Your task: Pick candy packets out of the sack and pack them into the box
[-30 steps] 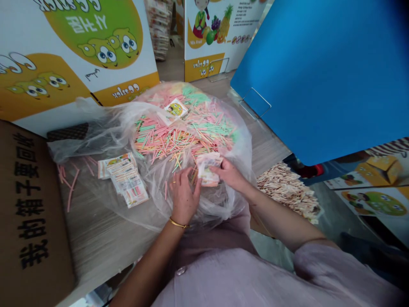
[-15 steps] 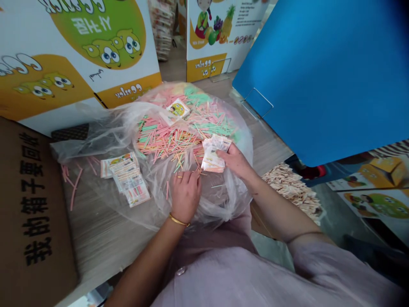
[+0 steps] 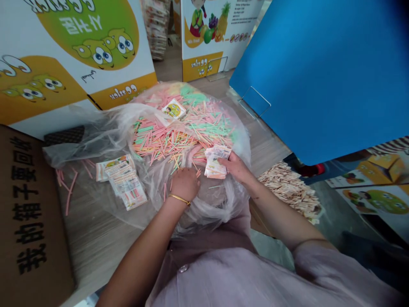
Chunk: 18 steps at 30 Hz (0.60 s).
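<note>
Two hands work at one plastic bag (image 3: 228,207) of countless coloured sticks (image 3: 159,136). The right hand (image 3: 234,166), at four o'clock, pinches one fanned batch of packets (image 3: 214,169); the left hand (image 3: 185,184), at six, curls — its grip impossible to tell. One carton (image 3: 220,49), at one o'clock, reads "Mix Fruit" — one brown box (image 3: 44,204), at eight, "我的箱子要回收."

Left forearm (image 3: 140,245) bare, slanting up from lower left; wrist roughly in line with it. Left hand (image 3: 184,184) back uppermost, fingers curled under and forward, tips mostly hidden, so grip unclear. Right forearm (image 3: 281,217) also bare, reaching in from lower right, small dark mark near the wrist. Right hand (image 3: 234,165) in a pinch, thumb (image 3: 223,161) on top pointing leftward, fingers largely out of sight beneath. Hands near each other, not touching.
</note>
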Motion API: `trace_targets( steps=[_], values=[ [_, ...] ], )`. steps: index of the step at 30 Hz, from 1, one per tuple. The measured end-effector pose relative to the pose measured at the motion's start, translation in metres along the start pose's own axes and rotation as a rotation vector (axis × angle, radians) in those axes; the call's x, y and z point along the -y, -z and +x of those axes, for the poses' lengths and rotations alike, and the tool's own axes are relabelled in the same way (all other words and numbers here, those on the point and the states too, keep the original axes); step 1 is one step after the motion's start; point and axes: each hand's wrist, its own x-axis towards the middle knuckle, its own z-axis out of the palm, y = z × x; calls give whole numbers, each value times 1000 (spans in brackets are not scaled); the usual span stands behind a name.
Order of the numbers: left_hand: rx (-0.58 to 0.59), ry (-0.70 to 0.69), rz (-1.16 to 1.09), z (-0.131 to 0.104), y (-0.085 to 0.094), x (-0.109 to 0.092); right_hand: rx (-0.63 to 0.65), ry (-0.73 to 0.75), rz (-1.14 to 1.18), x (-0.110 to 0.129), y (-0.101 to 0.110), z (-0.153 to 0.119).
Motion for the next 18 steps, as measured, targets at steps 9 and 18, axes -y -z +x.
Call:
trace_targets(
  steps=[9,18],
  values=[
    [-120,3,49,-12,-2,-16,-7,12,-20,-9,-1,3],
    [63,-11,-127,6,7,9,-13,-12,18,-12,-1,1]
  ],
)
